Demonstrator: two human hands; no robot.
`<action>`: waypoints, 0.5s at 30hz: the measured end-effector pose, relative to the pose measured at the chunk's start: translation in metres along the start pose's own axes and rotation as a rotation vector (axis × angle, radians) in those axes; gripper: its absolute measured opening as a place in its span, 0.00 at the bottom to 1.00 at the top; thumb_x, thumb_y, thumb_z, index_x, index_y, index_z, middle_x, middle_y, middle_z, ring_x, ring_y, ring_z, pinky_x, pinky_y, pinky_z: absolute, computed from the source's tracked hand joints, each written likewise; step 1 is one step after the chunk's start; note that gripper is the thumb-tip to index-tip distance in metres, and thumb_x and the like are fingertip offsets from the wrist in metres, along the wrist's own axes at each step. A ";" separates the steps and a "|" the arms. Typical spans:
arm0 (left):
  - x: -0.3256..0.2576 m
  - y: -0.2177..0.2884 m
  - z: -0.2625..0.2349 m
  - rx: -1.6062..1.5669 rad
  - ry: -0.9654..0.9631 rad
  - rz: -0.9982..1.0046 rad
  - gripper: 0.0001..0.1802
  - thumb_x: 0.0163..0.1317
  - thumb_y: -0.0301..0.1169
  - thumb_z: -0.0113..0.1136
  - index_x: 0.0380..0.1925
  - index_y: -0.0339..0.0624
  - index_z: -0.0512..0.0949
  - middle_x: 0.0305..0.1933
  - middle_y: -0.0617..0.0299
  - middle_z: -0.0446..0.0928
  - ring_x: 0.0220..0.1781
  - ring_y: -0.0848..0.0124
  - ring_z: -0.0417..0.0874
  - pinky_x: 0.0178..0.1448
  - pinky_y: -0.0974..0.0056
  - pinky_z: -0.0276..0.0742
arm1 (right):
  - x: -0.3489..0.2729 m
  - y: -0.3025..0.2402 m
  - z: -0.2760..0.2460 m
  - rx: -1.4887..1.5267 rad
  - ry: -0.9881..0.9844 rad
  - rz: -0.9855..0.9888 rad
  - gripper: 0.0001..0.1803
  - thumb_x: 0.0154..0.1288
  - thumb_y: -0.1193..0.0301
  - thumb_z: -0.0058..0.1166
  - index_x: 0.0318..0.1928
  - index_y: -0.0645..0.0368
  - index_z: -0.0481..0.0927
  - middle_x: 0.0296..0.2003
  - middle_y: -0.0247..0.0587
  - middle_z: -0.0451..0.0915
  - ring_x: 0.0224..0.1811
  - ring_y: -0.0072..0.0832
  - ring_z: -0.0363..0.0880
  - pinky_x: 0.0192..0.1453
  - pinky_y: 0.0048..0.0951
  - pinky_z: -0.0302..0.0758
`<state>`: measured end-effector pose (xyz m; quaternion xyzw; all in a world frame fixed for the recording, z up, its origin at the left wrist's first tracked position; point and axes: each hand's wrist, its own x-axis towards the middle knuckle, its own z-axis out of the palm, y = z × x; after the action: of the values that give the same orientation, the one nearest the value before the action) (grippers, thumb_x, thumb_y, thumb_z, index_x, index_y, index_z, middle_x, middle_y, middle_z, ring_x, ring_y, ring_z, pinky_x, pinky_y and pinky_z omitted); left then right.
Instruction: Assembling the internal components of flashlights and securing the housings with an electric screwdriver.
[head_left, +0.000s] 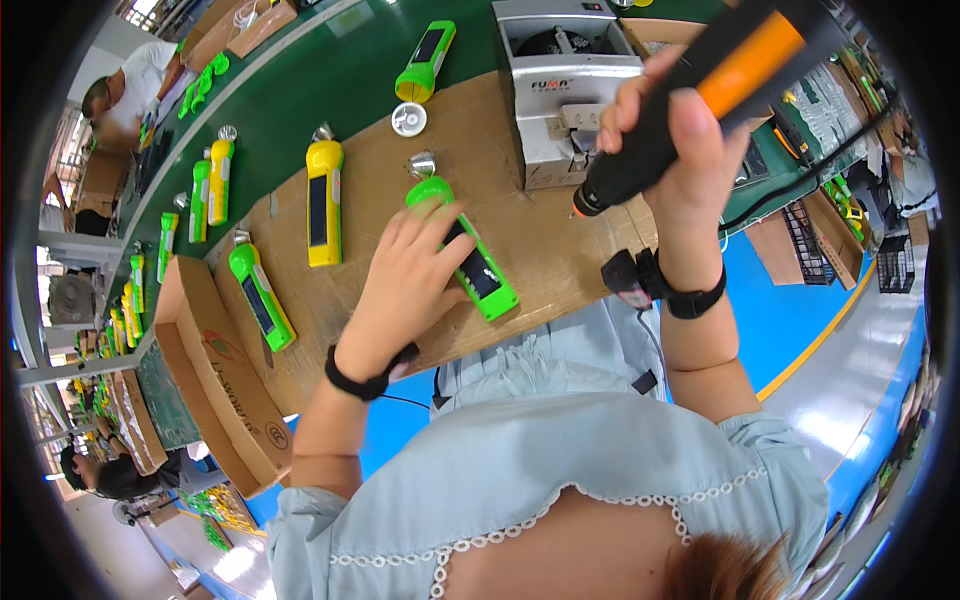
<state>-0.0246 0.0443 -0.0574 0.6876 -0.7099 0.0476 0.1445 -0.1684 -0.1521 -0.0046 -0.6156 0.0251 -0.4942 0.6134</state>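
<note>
My right hand (690, 150) is raised at the right, wrapped round a black and orange electric screwdriver (690, 90). Its tip points down to the left, above the cardboard and apart from any flashlight. Below and to the left, my left hand (412, 270) grips a green flashlight (487, 285) with a dark solar panel, lying tilted on the cardboard sheet (560, 245). My fingers cover part of its body. A silver reflector (421, 164) sits at its far end. Left of that hand lie a yellow flashlight (324, 200) and another green flashlight (262, 298), each with a reflector at its far end.
Beyond the cardboard lie another green flashlight (428, 60) and a white round part (408, 119). A grey machine (568, 90) with a bowl stands at the back right. An open cardboard box (215, 385) is at the left. Several more flashlights line the green table; people work farther left.
</note>
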 end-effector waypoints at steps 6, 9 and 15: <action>0.019 0.002 0.040 -0.089 -0.008 -0.124 0.29 0.38 0.45 0.69 0.39 0.41 0.72 0.37 0.54 0.72 0.43 0.56 0.73 0.46 0.58 0.68 | -0.038 0.002 0.008 0.169 -0.001 -0.021 0.31 0.52 0.55 0.64 0.45 0.65 0.65 0.25 0.44 0.73 0.24 0.27 0.74 0.29 0.25 0.74; 0.019 0.005 0.060 -0.013 0.052 -0.185 0.29 0.42 0.49 0.67 0.38 0.41 0.72 0.33 0.55 0.69 0.38 0.57 0.71 0.41 0.58 0.67 | -0.049 0.006 0.005 0.150 0.070 0.013 0.36 0.49 0.50 0.65 0.45 0.62 0.62 0.26 0.43 0.71 0.25 0.28 0.73 0.30 0.26 0.74; 0.015 0.005 0.066 0.029 0.064 -0.182 0.28 0.42 0.50 0.66 0.36 0.41 0.73 0.33 0.56 0.68 0.38 0.61 0.69 0.40 0.61 0.63 | -0.055 0.012 0.007 0.175 0.041 -0.017 0.36 0.50 0.49 0.65 0.46 0.61 0.61 0.27 0.44 0.71 0.27 0.30 0.72 0.32 0.30 0.74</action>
<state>-0.0390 0.0121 -0.1157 0.7494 -0.6389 0.0667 0.1608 -0.1849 -0.1146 -0.0440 -0.5496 -0.0110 -0.5121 0.6600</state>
